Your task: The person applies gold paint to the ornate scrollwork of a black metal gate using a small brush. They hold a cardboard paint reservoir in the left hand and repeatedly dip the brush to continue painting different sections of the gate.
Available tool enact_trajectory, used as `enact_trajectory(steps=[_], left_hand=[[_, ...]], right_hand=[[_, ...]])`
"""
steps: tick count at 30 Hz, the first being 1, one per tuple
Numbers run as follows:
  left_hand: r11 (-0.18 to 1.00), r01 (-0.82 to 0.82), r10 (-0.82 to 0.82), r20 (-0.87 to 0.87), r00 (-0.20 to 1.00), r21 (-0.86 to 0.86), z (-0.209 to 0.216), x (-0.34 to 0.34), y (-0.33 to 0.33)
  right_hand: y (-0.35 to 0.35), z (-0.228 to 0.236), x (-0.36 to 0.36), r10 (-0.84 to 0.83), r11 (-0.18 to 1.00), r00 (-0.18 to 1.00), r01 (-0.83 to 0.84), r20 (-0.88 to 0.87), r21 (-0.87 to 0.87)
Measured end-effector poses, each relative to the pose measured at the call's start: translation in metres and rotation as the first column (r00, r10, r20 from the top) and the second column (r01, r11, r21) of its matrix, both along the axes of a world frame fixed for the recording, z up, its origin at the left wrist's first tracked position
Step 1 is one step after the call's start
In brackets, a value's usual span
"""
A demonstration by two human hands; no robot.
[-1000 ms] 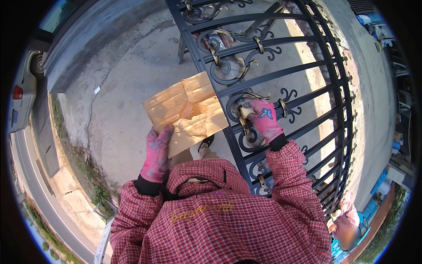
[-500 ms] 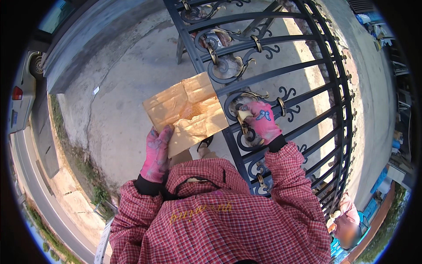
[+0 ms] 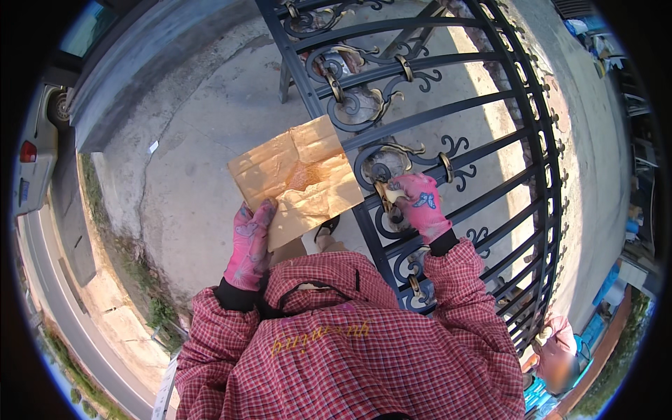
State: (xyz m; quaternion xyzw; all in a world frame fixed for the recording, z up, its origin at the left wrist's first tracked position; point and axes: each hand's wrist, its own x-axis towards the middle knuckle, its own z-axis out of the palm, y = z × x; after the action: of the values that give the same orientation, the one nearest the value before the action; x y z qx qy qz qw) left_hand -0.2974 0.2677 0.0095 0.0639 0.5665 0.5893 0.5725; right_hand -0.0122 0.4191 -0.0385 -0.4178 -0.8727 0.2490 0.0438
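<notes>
My left hand (image 3: 250,245), in a pink patterned glove, grips the lower left edge of a creased piece of brown cardboard (image 3: 262,168). A reddish-brown, grainy-looking patch (image 3: 304,176) marks the cardboard's middle. My right hand (image 3: 423,204), gloved alike, is closed on a small pale pad (image 3: 396,194); whether it is sponge or cloth I cannot tell. The pad is at a gold-coloured collar (image 3: 381,192) on the scrollwork of a dark metal gate (image 3: 448,112). Gold tints also show on other collars, such as the one farther right (image 3: 446,166).
The gate lies raised over the concrete floor (image 3: 203,133), with a trestle leg (image 3: 285,80) under its far side. Another person (image 3: 560,343) is by its near right end. A parked vehicle (image 3: 35,154) stands at far left, beside a road (image 3: 77,315).
My right hand has shifted slightly toward me along the scrollwork, uncovering more of the scroll beyond it. My left hand and the cardboard have stayed nearly still.
</notes>
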Motion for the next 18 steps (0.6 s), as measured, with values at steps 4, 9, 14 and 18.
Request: enact_trajectory(steps=[4, 9, 14, 18], left_hand=[[1.000, 0.001, -0.001, 0.008, 1.000, 0.022, 0.000, 0.003, 0.001], [1.000, -0.003, 0.003, 0.001, 1.000, -0.010, 0.006, 0.005, 0.001], [1.000, 0.024, -0.023, -0.021, 1.000, 0.014, -0.001, 0.004, -0.001], [0.996, 0.086, -0.086, -0.023, 0.996, 0.010, -0.003, 0.003, 0.006]], right_hand=[[-0.008, 0.000, 0.002, 0.078, 0.996, 0.997, -0.078, 0.004, 0.037], [-0.012, 0.001, 0.001, 0.104, 0.990, 0.992, -0.097, -0.073, 0.102], [-0.016, 0.003, 0.006, -0.060, 0.998, 0.996, 0.059, -0.066, -0.013], [-0.017, 0.038, 0.004, -0.434, 0.894, 0.870, 0.382, -0.234, -0.235]])
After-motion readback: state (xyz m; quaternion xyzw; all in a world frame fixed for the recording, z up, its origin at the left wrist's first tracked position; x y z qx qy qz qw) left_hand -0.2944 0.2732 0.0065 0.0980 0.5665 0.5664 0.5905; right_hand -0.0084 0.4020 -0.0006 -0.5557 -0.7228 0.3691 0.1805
